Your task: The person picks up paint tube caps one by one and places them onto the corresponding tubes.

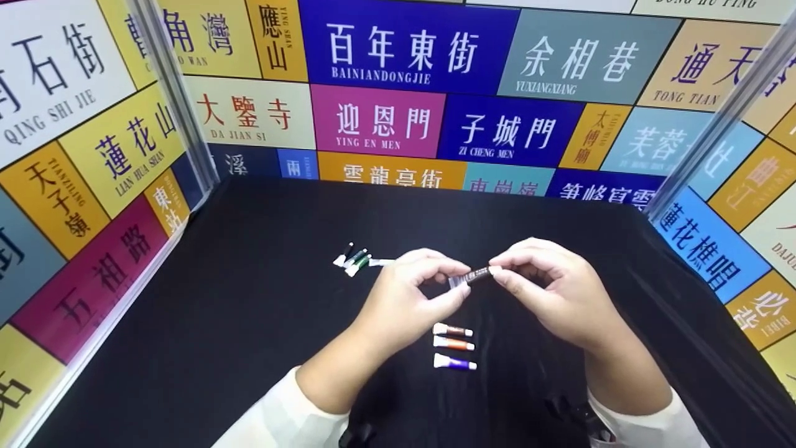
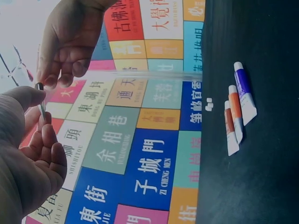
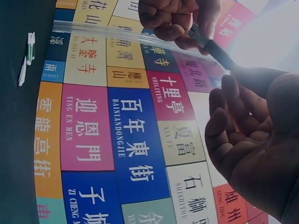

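Observation:
Between both hands, raised over the black table, is a small dark brown paint tube (image 1: 477, 274) with a pale flat end and a light cap. My left hand (image 1: 410, 302) pinches the flat end between thumb and fingertips. Thumb and fingertips of my right hand (image 1: 556, 292) pinch the cap end. In the right wrist view the tube (image 3: 219, 55) slants from one hand to the other. Below the hands, a brown tube (image 1: 457, 331), an orange tube (image 1: 458, 344) and a purple tube (image 1: 457, 363) lie in a column, caps to the right.
Beyond my left wrist lies a group of tubes, among them a green tube (image 1: 359, 266) and a black tube (image 1: 344, 256). A pale tube (image 1: 380, 262) there is partly hidden by my left hand. Panels with colourful street-name signs (image 1: 379, 121) enclose the black table (image 1: 249, 323).

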### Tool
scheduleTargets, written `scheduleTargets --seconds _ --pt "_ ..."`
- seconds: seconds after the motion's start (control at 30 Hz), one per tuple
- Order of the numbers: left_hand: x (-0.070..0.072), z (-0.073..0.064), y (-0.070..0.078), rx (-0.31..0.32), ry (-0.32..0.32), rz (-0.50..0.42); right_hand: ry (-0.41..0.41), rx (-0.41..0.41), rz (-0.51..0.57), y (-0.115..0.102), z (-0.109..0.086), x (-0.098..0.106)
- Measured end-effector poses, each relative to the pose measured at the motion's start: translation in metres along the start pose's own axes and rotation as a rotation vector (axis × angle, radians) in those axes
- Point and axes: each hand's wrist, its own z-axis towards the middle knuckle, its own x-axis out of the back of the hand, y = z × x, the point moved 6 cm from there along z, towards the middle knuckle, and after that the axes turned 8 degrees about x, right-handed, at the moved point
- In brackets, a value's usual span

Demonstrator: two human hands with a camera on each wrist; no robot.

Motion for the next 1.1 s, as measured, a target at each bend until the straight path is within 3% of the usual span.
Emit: scheduleTargets --seconds 0.27,0.43,0.63,0.77,1.1 --pt "-0.005 0.005 -0.016 0.037 -0.024 0.039 -0.02 -0.091 0.083 0.022 -0.001 -0.002" --pt "-0.014 0.007 -0.033 0.099 -0.075 0.064 -0.002 -0.224 0.066 0.049 -0.002 0.002" --pt "-0.035 0.007 -0.059 0.214 -0.198 0.093 0.008 -0.403 0.024 0.088 -0.007 0.008" --pt "-0.043 0.007 -0.075 0.279 -0.247 0.087 0.026 -0.485 0.048 0.115 -0.011 0.012" --pt "-0.054 0.008 -0.104 0.342 -0.374 0.243 0.016 -0.733 0.163 0.198 -0.029 0.014"
